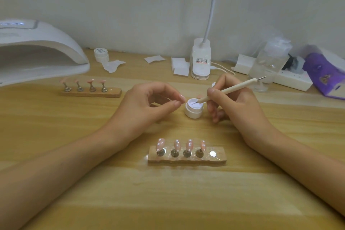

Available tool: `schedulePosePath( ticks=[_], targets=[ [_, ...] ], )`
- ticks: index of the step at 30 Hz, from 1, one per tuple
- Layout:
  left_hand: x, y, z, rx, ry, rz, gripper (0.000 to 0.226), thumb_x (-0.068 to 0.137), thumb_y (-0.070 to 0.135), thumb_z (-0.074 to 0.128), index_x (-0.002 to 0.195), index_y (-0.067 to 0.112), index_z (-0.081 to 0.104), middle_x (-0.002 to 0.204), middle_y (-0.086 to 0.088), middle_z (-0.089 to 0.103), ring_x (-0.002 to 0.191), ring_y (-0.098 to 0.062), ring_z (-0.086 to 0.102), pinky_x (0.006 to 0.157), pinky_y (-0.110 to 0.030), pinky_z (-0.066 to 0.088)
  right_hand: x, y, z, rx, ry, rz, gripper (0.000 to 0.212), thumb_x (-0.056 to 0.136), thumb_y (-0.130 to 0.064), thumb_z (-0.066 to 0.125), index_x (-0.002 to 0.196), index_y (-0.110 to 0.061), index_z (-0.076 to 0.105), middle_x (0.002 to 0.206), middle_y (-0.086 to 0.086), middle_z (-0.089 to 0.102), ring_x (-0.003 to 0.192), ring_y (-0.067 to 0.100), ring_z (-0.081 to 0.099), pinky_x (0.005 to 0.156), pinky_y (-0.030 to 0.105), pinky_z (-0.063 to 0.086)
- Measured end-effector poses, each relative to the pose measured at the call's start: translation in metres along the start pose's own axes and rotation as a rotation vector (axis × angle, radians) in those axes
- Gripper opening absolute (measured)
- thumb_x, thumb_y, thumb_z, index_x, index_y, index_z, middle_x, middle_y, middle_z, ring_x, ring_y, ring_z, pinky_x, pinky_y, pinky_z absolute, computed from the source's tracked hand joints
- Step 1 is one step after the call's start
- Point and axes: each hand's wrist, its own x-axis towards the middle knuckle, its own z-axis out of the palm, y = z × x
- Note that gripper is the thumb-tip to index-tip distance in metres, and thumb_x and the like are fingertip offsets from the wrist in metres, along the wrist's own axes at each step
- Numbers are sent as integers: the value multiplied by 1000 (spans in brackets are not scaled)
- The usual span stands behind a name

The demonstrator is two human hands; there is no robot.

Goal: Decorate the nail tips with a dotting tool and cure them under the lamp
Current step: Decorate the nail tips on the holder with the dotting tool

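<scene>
A small white jar [194,111] of white gel stands open at the table's middle. My right hand [235,106] grips a cream dotting tool [226,90] like a pen, its lower tip dipped in the gel. My left hand [145,106] is curled just left of the jar, thumb and forefinger nearly meeting at its rim; whether they pinch anything is unclear. In front of me a wooden stand [186,159] carries several pink nail tips [160,144] with white dots, and its rightmost magnet [212,153] is bare. A white curing lamp [37,50] sits at the far left.
A second wooden stand [91,92] with plain pink tips sits in front of the lamp. Along the wall are a lidded jar [101,54], wipes [180,65], a desk lamp base [200,59], a clear pump bottle [268,61], a power strip [291,80] and a purple packet [324,74].
</scene>
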Motion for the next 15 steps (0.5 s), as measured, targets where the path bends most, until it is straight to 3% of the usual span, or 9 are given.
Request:
schedulePosePath(
  ticks=[5,15],
  targets=[
    [0,-1,2,-12,-4,-4,12,83,3,73,83,15,71,87,6,75,84,-10,72,69,-14,51,1,1,0,-14,-21,9,25,97,-7,57,75,-12,47,58,2,59,56,18,55,47,25,47],
    [0,-3,0,2,-18,-7,11,81,8,76,83,17,71,87,10,75,82,-5,69,69,-17,53,1,2,-1,-31,-32,15,25,96,-10,59,75,-12,47,56,2,59,51,14,52,44,21,42]
  ],
)
